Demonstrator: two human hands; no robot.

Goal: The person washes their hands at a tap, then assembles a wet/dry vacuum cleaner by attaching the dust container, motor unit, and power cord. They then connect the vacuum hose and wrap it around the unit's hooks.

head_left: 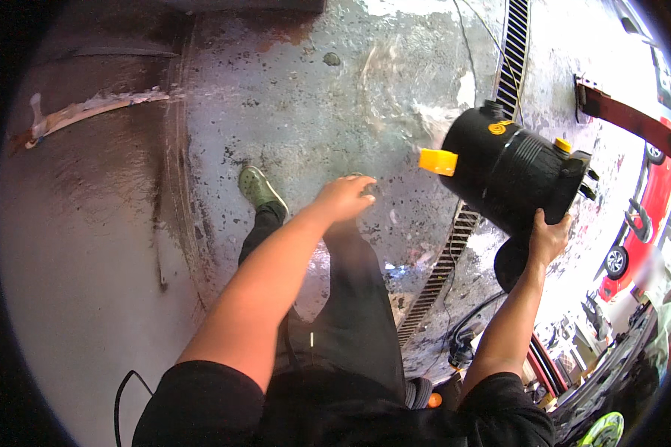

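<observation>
My right hand (pixel 550 237) grips the lower edge of a black vacuum cleaner drum (pixel 511 175), its thumb up against the side. The drum is tilted well over to the left, above the floor, with a yellow latch (pixel 438 162) at its left end and a smaller yellow part near its right end. Round and black, a wheel-like part (pixel 511 264) shows under the drum beside my right wrist. My left hand (pixel 347 197) is held out over my leg, fingers apart and holding nothing, short of the drum.
A drain grate (pixel 434 287) crosses the stained, wet-looking concrete floor (pixel 276 97). A thin cable runs near its far part. At the right stand a dark red beam (pixel 634 123) and a red car (pixel 652 223). Clutter and a grey ribbed hose (pixel 417 392) lie at lower right.
</observation>
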